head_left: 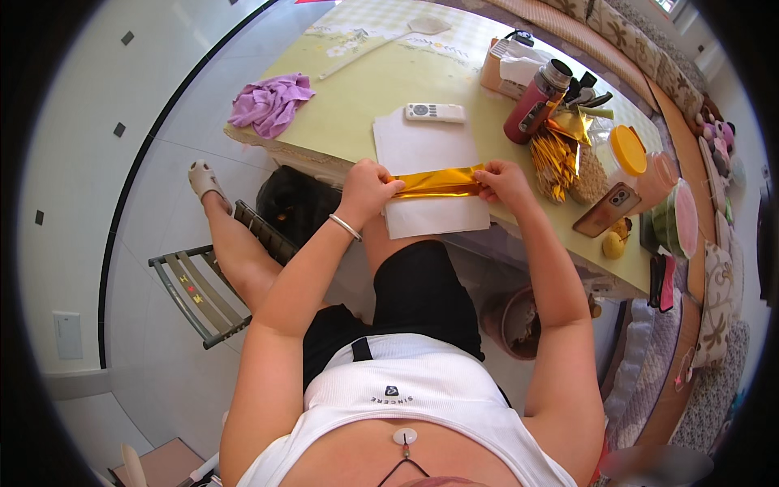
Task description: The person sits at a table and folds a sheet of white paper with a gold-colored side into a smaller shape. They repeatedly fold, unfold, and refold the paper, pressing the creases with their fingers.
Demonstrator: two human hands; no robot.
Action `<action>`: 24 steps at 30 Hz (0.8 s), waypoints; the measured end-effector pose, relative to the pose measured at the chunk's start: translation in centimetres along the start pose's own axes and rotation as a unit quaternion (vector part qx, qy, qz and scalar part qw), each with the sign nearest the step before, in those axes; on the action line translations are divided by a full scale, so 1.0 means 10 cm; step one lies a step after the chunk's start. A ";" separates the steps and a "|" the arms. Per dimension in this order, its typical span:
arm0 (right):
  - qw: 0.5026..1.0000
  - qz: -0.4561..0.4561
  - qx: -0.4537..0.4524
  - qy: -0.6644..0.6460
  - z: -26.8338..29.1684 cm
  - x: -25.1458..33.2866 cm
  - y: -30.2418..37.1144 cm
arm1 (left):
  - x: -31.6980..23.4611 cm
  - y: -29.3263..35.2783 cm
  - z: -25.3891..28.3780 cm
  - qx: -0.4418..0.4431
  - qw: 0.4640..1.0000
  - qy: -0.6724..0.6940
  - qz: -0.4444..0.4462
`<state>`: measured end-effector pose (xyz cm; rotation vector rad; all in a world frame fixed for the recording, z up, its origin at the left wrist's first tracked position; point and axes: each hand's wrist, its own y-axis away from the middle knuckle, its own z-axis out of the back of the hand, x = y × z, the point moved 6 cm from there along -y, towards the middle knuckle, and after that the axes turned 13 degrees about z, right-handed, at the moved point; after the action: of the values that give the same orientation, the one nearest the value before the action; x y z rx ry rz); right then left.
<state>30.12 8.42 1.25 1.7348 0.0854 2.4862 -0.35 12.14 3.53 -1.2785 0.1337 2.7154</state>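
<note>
A long, narrow strip of shiny gold foil (436, 183) stretches level between my two hands, just over the table's near edge. My left hand (369, 188) pinches its left end between thumb and fingers. At the other end, the fingers of my right hand (503, 183) are closed on the foil. White paper sheets (418, 144) lie beneath the strip, and a lower white sheet (438, 217) juts past the table edge. A white remote control (436, 112) rests on the far part of the paper. To the right, a bundle of gold foil strips (555, 162) lies beside a jar.
On the table (349, 105) are a purple cloth (272, 104), a pale fly swatter (389, 45), a maroon flask (535, 104), a yellow-lidded jar (626, 150), a leaning phone (607, 209) and a tissue box (505, 69). A bin (511, 323) stands below; a folding stool (201, 294) is at left.
</note>
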 end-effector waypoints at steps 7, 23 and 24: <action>0.997 0.032 -0.004 0.064 0.01 0.05 0.06 | -0.08 0.12 0.00 0.011 0.999 -0.031 -0.036; 0.973 0.124 0.014 0.193 0.06 0.02 0.22 | -0.11 0.13 -0.01 -0.002 0.997 -0.057 -0.060; 0.966 0.133 0.009 0.221 0.05 0.07 0.24 | -0.12 0.14 -0.01 -0.003 0.996 -0.062 -0.057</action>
<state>30.25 6.08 2.30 1.2308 -0.0946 3.0354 0.26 10.65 4.44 -1.0798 0.0368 2.6890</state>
